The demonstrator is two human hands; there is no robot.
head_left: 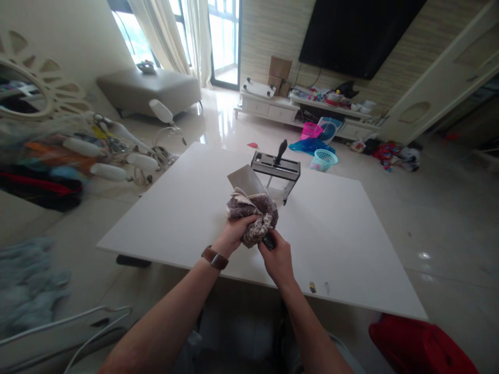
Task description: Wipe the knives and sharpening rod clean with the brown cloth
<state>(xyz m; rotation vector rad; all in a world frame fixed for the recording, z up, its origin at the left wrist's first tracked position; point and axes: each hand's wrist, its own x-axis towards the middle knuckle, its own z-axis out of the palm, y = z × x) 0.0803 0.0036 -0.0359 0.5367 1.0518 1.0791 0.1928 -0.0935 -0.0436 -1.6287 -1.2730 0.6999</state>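
A broad-bladed cleaver (246,179) is held up over the near middle of the white table (167,208), its blade pointing away to the upper left. My right hand (278,258) is closed around its dark handle. In my left hand (235,231) a brown-and-white cloth (249,208) is bunched against the lower part of the blade, hiding where blade and handle meet. Just beyond the blade stands a knife block (276,167) with a dark frame and clear sides. A black-handled tool (280,151) sticks up from its top.
Two small stickers (312,286) are at the table's near right edge. On the floor past the table are a light blue basket (323,160) and a pink basket (312,130). A lamp with white shades (111,171) lies left; a red item (421,343) is at lower right.
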